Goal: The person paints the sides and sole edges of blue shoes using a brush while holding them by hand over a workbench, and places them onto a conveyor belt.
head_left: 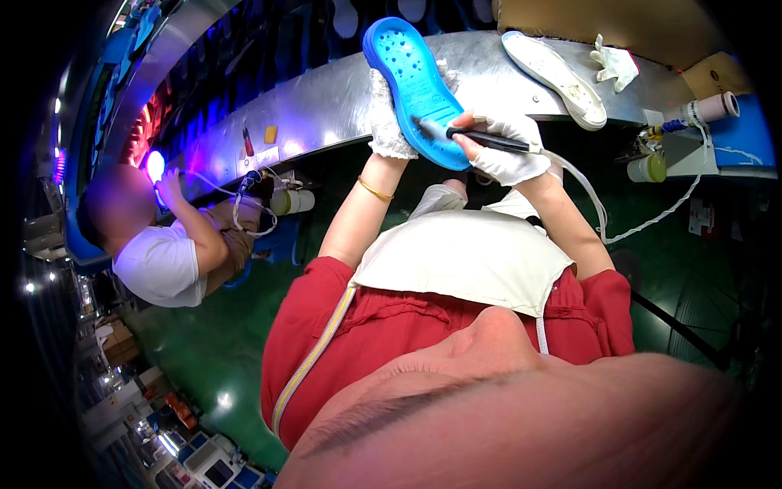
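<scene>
With forearms extended, my white-gloved left hand (389, 121) grips a bright-blue, perforated shoe sole (411, 77) from beneath, near the grey metal desk (485, 77); my white-gloved right hand (515, 155) pinches a slim, black-handled brush (497, 141) over it.

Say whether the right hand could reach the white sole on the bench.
Probably yes: the white sole lies near the right hand, with nothing visible blocking the way. But that hand holds a black-handled brush, so it would likely need freeing first.

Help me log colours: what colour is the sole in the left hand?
Bright blue; the sole shows best in the head view.
</scene>
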The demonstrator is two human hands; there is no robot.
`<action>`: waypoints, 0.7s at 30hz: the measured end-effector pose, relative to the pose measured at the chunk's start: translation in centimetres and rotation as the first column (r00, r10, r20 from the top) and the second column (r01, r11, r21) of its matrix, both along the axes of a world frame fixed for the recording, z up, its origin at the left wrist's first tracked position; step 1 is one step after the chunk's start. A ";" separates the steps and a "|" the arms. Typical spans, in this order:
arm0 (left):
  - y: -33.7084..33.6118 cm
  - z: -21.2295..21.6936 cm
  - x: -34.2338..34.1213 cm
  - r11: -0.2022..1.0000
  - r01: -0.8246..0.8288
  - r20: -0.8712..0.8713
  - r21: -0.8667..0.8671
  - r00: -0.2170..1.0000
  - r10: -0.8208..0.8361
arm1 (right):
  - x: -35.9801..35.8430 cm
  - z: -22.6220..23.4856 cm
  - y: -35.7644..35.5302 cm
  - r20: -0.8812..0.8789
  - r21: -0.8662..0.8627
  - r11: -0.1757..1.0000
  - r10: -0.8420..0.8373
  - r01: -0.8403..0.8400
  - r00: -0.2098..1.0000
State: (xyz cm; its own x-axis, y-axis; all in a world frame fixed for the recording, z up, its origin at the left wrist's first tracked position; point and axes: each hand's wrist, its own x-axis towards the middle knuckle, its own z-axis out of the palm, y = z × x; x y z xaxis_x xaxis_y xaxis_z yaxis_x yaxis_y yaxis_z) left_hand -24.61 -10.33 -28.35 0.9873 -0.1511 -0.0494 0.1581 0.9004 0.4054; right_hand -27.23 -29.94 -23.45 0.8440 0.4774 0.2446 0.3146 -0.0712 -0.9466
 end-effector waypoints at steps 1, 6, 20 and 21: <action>0.3 -0.1 0.3 0.999 -0.020 -0.006 0.041 1.000 0.020 | -0.2 0.0 0.2 0.131 0.087 0.994 -0.074 0.063 0.989; 1.5 -0.2 1.2 0.979 0.162 0.124 -0.127 0.981 -0.146 | -0.7 -0.5 0.1 0.161 0.130 0.987 0.070 -0.091 0.985; -2.2 2.8 -2.1 0.978 -0.139 0.007 0.156 0.990 0.140 | -1.4 -1.9 0.1 -0.073 0.305 0.941 0.176 -0.146 0.982; -2.2 2.8 -2.1 0.970 -0.176 0.053 0.168 0.984 0.169 | -1.2 -2.0 0.1 -0.309 0.396 0.917 0.186 -0.051 0.933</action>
State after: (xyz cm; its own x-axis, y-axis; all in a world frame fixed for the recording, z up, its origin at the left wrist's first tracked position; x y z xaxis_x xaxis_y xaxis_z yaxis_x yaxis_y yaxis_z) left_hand -26.72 -12.54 -25.56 0.9993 0.0290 -0.0220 -0.0118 0.8295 0.5584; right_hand -28.38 -29.83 -25.48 0.8501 0.5076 0.1403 -0.0403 0.3283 -0.9437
